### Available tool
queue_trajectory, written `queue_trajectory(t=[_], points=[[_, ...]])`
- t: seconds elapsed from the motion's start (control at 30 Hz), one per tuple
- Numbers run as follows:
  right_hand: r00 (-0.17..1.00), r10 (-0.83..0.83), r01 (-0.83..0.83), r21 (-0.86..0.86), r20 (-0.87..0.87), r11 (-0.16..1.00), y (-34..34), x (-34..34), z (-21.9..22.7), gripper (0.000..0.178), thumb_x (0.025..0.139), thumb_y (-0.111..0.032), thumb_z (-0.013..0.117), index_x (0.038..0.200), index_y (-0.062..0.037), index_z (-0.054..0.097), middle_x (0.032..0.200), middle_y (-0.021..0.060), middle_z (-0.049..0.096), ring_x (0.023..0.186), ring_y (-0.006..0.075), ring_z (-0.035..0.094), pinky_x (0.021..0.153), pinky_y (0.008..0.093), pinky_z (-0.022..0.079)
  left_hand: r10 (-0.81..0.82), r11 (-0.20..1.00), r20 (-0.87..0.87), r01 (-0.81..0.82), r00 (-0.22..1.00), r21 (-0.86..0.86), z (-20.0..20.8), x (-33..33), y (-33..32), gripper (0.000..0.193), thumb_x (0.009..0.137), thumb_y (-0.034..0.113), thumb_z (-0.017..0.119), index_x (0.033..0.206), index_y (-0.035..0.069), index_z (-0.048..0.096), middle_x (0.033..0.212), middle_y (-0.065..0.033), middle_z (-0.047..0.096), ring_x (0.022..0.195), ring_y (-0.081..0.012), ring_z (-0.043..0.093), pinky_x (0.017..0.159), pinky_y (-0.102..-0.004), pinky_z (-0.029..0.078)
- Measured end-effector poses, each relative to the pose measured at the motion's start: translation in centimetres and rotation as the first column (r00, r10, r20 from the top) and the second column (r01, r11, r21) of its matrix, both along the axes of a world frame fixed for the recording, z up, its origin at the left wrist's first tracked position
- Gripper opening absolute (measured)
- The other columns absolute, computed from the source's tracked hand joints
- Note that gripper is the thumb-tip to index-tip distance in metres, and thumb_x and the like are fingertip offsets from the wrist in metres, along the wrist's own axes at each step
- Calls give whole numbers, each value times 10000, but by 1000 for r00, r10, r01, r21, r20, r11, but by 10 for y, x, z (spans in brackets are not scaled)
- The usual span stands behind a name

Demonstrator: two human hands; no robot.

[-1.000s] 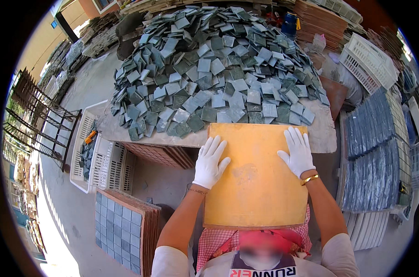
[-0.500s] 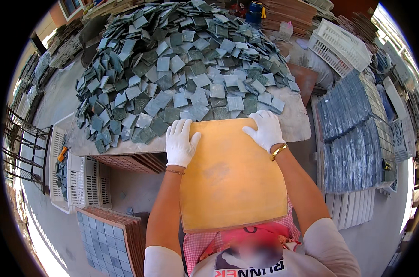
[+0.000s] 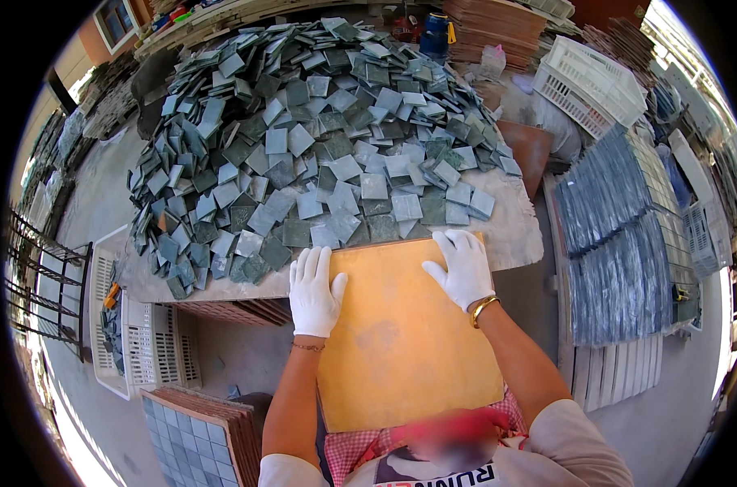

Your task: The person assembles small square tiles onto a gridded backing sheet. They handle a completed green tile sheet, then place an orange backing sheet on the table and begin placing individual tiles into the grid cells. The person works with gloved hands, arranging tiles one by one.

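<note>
Left hand (image 3: 314, 294) flat on board (image 3: 409, 341), far left corner, fingers extended, thumb spread. Right hand (image 3: 463, 272) flat at far right corner, spread likewise. Board between both, far edge by table (image 3: 510, 219) front, near edge by checked cloth (image 3: 348, 453). Tiles (image 3: 319, 146) heaped beyond.

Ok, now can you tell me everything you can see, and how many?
Table: one, pale grey, centre
Loose tiles: too many to count, grey-green, heaped on the table
Board: one, yellow, lower centre
Crates: several, white, left and upper right
Tile-faced panels: one stack, blue-grey and brown, lower left
Tile stacks: several, blue-grey, right
Container: one, blue, behind the loose tiles
Rack: one, dark, far left
Flat sheets: many, reddish-brown, top right
Left hand: one, white-gloved, on board's upper left
Right hand: one, white-gloved, on board's upper right
</note>
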State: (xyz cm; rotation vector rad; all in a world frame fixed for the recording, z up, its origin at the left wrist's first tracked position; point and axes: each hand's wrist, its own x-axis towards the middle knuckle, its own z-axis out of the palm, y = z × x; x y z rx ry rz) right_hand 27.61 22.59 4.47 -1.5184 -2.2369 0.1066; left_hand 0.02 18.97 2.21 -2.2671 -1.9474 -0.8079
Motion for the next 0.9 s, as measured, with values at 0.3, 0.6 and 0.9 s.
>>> queue_trajectory(t=[0.3,0.6,0.9], points=[[996,-75,75,4,-46,997,-107,41,-16,533,807,-208,692,1281,-47,510,1347,218,448,1271,397,403,1049,463,369,-93,984,240,127,966,-129,-2,-7,-105,512,818,13,600,1312,-41,478,1416,-250,411,1334,-418,366,1090,-447,329],[647,-312,188,-251,-696,950,-193,59,-29,472,774,-91,711,1219,-31,568,1296,178,531,1153,349,551,964,397,461,-7,992,642,85,767,-90,-22,-3,-186,525,743,-22,601,1259,-59,516,1404,-252,439,1324,-382,412,1093,-439,338],[705,-370,308,-210,-605,928,-211,73,-25,428,787,-121,697,1196,-62,587,1235,158,576,1131,327,563,956,382,463,-85,983,806,182,586,-28,-11,10,-197,564,930,163,523,1407,-78,341,1480,-199,328,1371,-322,314,1130,-417,261]])
